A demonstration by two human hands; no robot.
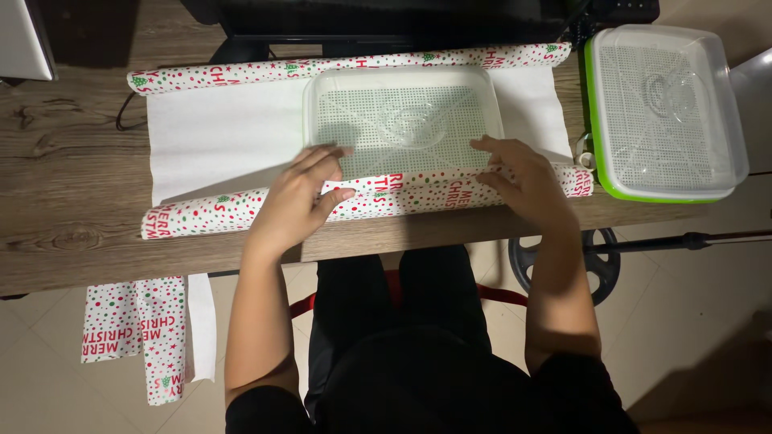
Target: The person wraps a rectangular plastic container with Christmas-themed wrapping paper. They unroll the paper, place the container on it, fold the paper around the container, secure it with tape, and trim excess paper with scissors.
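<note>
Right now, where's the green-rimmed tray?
In the head view, the green-rimmed tray sits at the table's right end, just right of the wrapping paper and beyond the right hand.

Wrapping paper [241,133] under my fingers [322,165]: plain white inner face; outer face white with red and green dots, small green trees, red lettering. Tray [402,112] just beyond my fingers: translucent white, fine grid mesh. Second tray [667,112] to the right of my fingers: clear lid, bright green base. Surface [72,153]: grey-brown wood grain.
</note>
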